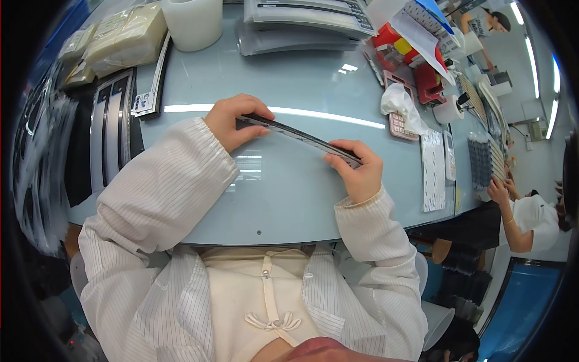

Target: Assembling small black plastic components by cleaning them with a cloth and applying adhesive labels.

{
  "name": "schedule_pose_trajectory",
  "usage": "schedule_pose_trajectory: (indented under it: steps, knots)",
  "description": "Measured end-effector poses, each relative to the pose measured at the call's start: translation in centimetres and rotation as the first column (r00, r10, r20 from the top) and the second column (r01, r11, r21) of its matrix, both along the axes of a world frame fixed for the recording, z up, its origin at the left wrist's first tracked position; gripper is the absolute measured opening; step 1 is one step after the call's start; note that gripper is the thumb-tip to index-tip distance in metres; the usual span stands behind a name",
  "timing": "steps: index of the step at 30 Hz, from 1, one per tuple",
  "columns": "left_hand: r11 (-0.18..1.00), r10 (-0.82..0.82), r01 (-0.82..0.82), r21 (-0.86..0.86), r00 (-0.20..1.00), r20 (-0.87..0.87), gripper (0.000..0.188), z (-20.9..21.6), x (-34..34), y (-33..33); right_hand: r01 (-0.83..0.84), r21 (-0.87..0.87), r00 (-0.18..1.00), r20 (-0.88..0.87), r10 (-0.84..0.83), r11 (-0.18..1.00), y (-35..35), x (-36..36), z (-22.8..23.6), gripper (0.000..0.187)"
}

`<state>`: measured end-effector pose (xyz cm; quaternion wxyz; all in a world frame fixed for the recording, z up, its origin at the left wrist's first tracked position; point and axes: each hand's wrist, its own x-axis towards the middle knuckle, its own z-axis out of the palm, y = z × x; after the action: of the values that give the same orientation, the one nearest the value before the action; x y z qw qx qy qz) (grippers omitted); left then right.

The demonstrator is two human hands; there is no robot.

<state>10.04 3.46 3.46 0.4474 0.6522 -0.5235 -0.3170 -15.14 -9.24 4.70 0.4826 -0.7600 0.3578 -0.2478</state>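
At far left, clear plastic strips (pixel 45 172) hang in a loose bundle beside dark-framed panels (pixel 111 133) on the worktop (pixel 289 205), with wrapped packets (pixel 123 42) and a white roll (pixel 193 21) behind. The left hand (pixel 230 122) has its fingers nearly closed, pinching the left end of a thin black-and-white strip (pixel 300 137), which slants over the worktop. The right hand (pixel 362 173) grips the other end between thumb and curled fingers. Farther right lie crumpled tissue (pixel 400 105), a pink calculator (pixel 403 128) and a white patterned sheet (pixel 433 175).
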Motion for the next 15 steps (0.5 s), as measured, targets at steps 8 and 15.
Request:
schedule_pose_trajectory:
  steps: [8,15]
  knots:
    - [0.996,-0.035,0.043,-0.075,0.994,0.106,0.046,-0.21,-0.15,0.40,-0.074,-0.222,0.997,-0.037,0.067,0.972,0.48,0.81,0.16,0.026]
    - [0.998,0.055,-0.048,-0.037,0.978,0.204,0.062,-0.05,-0.33,0.49,-0.119,-0.164,0.987,-0.127,0.099,0.979,-0.17,0.93,0.70,0.030]
